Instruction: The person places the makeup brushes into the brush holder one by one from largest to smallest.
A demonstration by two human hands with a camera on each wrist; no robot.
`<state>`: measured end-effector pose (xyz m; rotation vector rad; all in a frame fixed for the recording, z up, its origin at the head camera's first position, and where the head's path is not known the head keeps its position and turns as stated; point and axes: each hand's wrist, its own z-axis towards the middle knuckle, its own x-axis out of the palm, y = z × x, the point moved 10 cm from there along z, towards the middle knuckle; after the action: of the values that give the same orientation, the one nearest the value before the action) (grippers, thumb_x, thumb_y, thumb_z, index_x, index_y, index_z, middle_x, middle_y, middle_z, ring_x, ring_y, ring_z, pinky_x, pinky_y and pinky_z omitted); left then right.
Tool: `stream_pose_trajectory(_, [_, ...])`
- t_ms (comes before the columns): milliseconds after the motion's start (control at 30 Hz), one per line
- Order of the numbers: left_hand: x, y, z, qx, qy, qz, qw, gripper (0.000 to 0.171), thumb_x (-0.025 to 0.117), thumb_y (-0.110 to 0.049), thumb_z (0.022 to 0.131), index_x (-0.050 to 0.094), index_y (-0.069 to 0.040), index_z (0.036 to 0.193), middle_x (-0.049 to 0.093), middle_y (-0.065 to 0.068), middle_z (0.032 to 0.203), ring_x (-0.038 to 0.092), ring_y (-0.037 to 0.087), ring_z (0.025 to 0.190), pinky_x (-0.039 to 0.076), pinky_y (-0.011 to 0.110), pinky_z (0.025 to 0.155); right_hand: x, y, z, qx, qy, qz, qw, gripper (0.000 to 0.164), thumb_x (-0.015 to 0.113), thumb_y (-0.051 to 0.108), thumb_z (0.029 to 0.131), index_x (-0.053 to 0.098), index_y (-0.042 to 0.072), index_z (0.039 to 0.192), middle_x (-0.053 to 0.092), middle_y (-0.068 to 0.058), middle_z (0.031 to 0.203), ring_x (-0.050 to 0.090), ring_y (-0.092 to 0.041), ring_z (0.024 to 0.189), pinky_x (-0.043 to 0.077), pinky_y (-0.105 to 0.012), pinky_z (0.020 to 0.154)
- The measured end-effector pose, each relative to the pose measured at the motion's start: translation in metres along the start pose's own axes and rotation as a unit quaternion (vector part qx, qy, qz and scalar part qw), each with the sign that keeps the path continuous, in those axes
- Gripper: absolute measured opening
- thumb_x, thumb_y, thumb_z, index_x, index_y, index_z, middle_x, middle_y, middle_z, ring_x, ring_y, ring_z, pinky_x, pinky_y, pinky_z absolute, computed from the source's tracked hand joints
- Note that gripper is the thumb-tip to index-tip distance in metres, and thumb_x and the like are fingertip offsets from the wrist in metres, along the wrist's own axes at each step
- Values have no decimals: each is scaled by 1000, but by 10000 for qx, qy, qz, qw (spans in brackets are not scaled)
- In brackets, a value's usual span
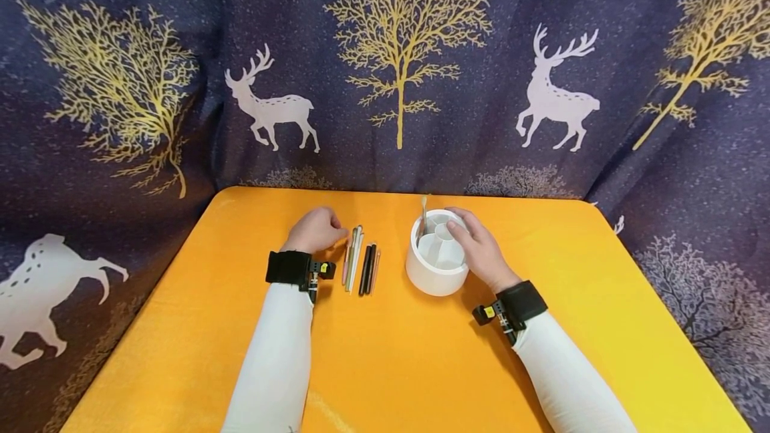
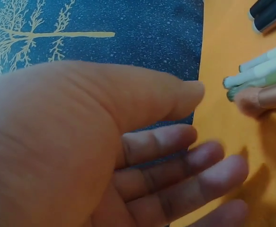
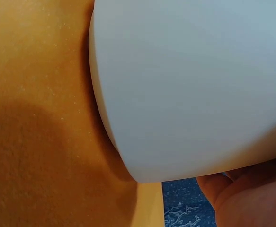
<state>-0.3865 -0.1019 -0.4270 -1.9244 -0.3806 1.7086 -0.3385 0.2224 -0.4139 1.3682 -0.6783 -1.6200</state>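
My left hand [image 1: 315, 229] is just left of a row of makeup brushes [image 1: 355, 262] on the table. In the left wrist view its fingers are loosely bent, with a gap below the thumb and nothing held. Nearest to the fingertips lies a brush with fluffy pinkish bristles [image 2: 249, 101]. My right hand [image 1: 481, 249] grips a white round organizer [image 1: 437, 280] by its right side, thumb over the rim and fingers around the outside. One brush [image 1: 424, 209] stands upright in a left compartment. In the right wrist view the organizer's wall [image 3: 190, 94] hides most of that hand.
Two black-handled items [image 1: 367, 269] and a thin brown one [image 1: 375, 271] lie at the right end of the row, left of the organizer. The orange table [image 1: 385, 366] ends at a dark curtain [image 1: 361, 166] printed with deer and trees.
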Motion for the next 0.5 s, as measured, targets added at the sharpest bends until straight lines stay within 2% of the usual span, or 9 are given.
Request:
stream_pose_trajectory(100, [6, 1, -1, -102, 221, -55, 9997, 26, 68, -38, 91, 59, -13, 89, 57, 5, 72, 50, 22, 56, 38, 36, 53, 0, 0, -1, 8, -1, 22, 10000, 49, 46, 58, 100, 49, 32, 141, 54, 3, 138, 46, -18, 126, 36, -47, 103])
stream_pose_trajectory(300, [18, 5, 1, -226, 545, -96, 9982, 41, 70, -39, 89, 49, -16, 62, 35, 0, 54, 32, 19, 45, 24, 35, 45, 0, 0, -1, 3, -35, 0, 10000, 50, 46, 58, 100, 50, 31, 141, 55, 2, 137, 46, -18, 126, 35, -47, 104])
stream_pose_trajectory(400, [23, 5, 2, -217, 688, -71, 9974, 46, 70, -38, 89, 44, -18, 56, 33, -1, 52, 29, 18, 43, 23, 34, 44, 0, -1, 0, 12, -40, -39, 10000, 50, 46, 59, 100, 50, 31, 141, 55, 2, 137, 46, -19, 126, 35, -48, 104])
stream_pose_trajectory(500, [27, 3, 1, -222, 822, -96, 9963, 47, 70, -36, 89, 44, -18, 54, 36, -1, 50, 32, 18, 41, 24, 33, 43, -1, -1, 0, 24, -41, -79, 10000, 50, 45, 59, 100, 49, 31, 141, 54, 2, 137, 46, -19, 127, 36, -48, 104])
